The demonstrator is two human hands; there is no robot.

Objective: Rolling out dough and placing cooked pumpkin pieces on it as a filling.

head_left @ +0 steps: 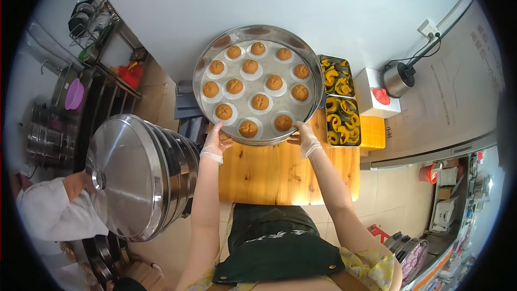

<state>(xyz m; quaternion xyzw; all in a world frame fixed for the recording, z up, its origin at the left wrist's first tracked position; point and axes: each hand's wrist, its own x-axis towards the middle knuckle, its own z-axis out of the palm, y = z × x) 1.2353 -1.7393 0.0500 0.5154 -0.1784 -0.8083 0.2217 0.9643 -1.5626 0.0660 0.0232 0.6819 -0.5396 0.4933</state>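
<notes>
Both my hands wear thin clear gloves. Between them is a round metal steamer tray (258, 33) with a tall rim, at the far side of the wooden table (285, 178). My left hand (216, 144) grips its near left rim, thumb on top. At the near right rim my right hand (306, 140) holds on the same way, its fingers partly hidden beneath. Inside, several round brown buns (260, 102) with creased tops sit apart on white paper rounds. The tray's underside is hidden, so I cannot tell whether it rests on something.
Right of the tray stand two dark rectangular trays of orange squash slices (343, 121). Beyond them are a white box (371, 105) and a metal pot (398, 80) with a cord. At left, a co-worker's hand (75, 185) reaches a lidded steamer stack (132, 175). A wall rises behind the table.
</notes>
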